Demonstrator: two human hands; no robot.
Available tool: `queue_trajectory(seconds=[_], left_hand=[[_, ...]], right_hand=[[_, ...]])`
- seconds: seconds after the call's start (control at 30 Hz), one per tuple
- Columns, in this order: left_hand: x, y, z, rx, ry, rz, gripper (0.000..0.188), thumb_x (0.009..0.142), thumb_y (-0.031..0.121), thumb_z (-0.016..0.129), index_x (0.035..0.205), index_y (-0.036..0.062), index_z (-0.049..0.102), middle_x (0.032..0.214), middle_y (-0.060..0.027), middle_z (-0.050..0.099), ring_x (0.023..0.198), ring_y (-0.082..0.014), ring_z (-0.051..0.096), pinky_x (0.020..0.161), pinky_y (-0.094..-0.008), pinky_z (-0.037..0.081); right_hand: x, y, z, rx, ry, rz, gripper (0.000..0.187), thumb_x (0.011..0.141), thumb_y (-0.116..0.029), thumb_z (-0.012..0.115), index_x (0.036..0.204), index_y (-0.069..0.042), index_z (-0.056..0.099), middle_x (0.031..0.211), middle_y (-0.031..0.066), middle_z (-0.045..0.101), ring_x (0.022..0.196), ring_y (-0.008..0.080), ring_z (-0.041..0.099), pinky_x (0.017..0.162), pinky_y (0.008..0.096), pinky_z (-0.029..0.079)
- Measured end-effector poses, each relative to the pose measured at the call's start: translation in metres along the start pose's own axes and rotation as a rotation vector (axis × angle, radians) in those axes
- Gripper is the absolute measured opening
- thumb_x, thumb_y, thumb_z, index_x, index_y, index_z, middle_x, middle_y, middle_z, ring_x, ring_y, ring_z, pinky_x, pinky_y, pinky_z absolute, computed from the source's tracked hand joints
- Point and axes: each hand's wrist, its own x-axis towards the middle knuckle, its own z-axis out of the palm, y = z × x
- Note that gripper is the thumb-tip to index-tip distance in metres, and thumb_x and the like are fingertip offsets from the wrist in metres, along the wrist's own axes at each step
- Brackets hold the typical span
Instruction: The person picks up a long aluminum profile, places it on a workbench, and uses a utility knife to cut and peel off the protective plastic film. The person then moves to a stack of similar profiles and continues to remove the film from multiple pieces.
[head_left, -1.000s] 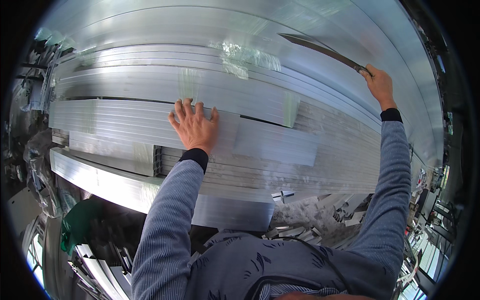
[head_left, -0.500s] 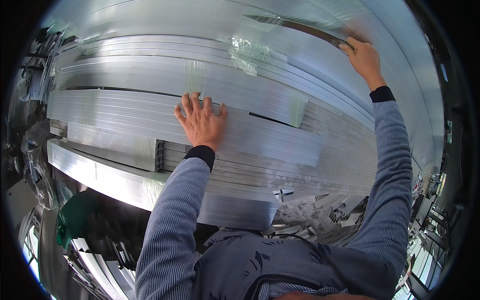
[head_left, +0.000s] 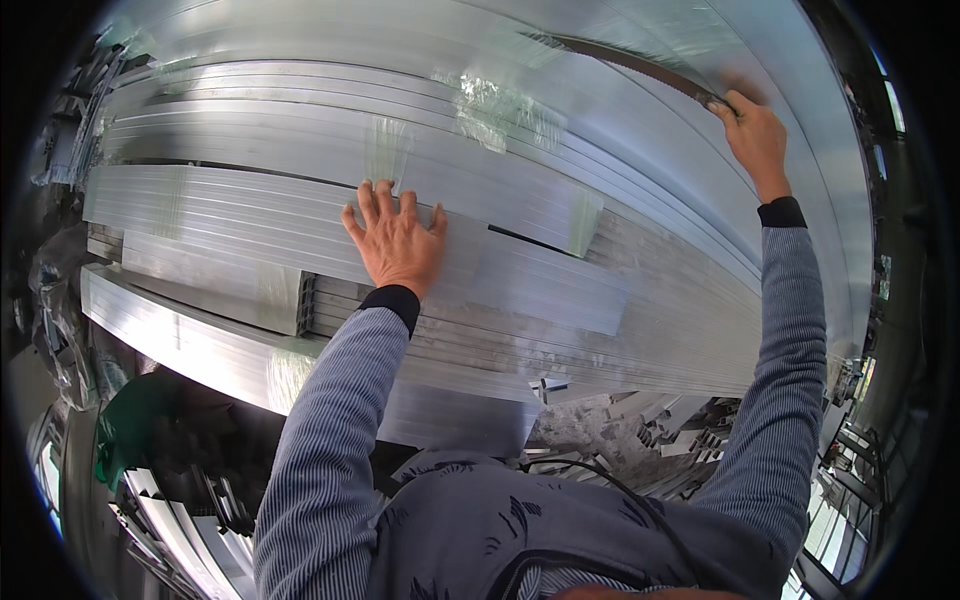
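Observation:
My left hand (head_left: 400, 240) lies with its fingers spread on a bundle of long silver metal profiles (head_left: 545, 285). Just beyond its fingertips, a band of clear tape (head_left: 385, 145) wraps the neighbouring bundle. At the far right, my right hand (head_left: 757, 140) is closed around the near end of a long, narrow saw blade (head_left: 640, 65) with a toothed edge. The blade slants up and left over a wide silver profile (head_left: 560, 110). Its tip meets shiny clear wrap, and whether it has cut into it I cannot tell.
Several taped bundles of profiles are stacked across the view, with another shiny clear patch of wrap (head_left: 485, 110) at the far middle. A bright profile (head_left: 170, 320) lies at the near left, by a green cloth (head_left: 135, 420). Metal offcuts (head_left: 680, 430) lie at the near right.
My right hand and the saw blade have moved to the right and slightly nearer. The whole view has shifted a little; my left hand stays spread on the same bundle.

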Motion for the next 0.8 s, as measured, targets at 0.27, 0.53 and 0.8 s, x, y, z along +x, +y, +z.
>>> queue_trajectory(seconds=[0.27, 0.53, 0.8], left_hand=[[-0.002, 0.001, 0.006, 0.017, 0.022, 0.018, 0.044, 0.1, 0.048, 0.064, 0.118, 0.009, 0.073, 0.149, -0.0108, 0.05, 0.155, -0.0333, 0.028, 0.126, -0.0619, 0.015], [-0.002, 0.001, 0.002, 0.034, -0.016, 0.002, 0.045, 0.101, 0.047, 0.062, 0.123, 0.0099, 0.073, 0.15, -0.0115, 0.051, 0.155, -0.0331, 0.028, 0.126, -0.0604, 0.014], [-0.002, 0.005, 0.0, 0.031, -0.036, 0.01, 0.047, 0.101, 0.048, 0.061, 0.125, 0.0085, 0.072, 0.152, -0.0115, 0.048, 0.156, -0.0325, 0.026, 0.128, -0.0612, 0.012]], right_hand=[[0.014, -0.024, 0.006, 0.024, 0.033, 0.005, 0.034, 0.102, -0.047, 0.065, 0.101, -0.015, 0.073, 0.084, 0.0131, 0.075, 0.081, 0.0391, 0.072, 0.069, 0.0512, 0.056], [0.059, -0.099, 0.023, 0.275, 0.303, -0.127, 0.035, 0.102, -0.048, 0.065, 0.095, -0.015, 0.072, 0.071, 0.0103, 0.07, 0.067, 0.0334, 0.069, 0.061, 0.0466, 0.052], [0.001, -0.048, -0.008, 0.206, 0.188, -0.063, 0.036, 0.103, -0.045, 0.066, 0.091, -0.012, 0.068, 0.067, 0.0111, 0.066, 0.062, 0.0334, 0.065, 0.057, 0.0441, 0.049]])
